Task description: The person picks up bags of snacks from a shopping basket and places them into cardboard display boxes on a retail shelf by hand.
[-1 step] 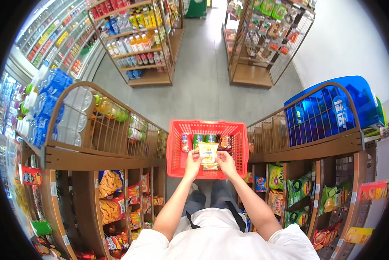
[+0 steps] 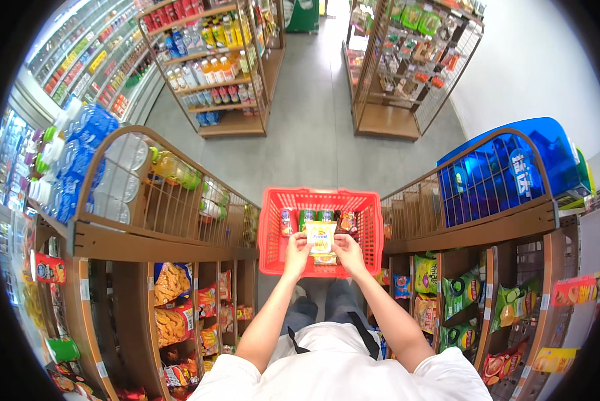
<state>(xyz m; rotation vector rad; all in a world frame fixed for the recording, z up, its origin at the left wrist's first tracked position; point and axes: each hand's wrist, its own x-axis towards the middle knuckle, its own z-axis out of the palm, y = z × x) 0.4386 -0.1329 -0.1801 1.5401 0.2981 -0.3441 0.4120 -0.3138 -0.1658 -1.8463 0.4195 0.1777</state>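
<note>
Both my hands hold a small white-and-yellow snack packet [image 2: 321, 236] over the red plastic basket [image 2: 267, 234]. My left hand [image 2: 298, 252] pinches the packet's left edge, and my right hand [image 2: 348, 251] pinches its right edge. Inside the basket, along the far side, are a red-and-white container [image 2: 286, 223], two green cylindrical containers [image 2: 324, 215], partly covered by the held packet, and a dark red packet [image 2: 347, 220]. Just below the held packet, another yellow-and-white packet [image 2: 324, 258] shows in part. What supports the basket is hidden.
Brown shelves with wire rails [image 2: 166, 250] flank me, stocked with snack bags [image 2: 173, 284]. Wrapped water bottles [image 2: 93, 160] stand at left, a blue see-through bin [image 2: 500, 170] at right. Two display racks [image 2: 233, 123] stand ahead on grey floor [image 2: 306, 134].
</note>
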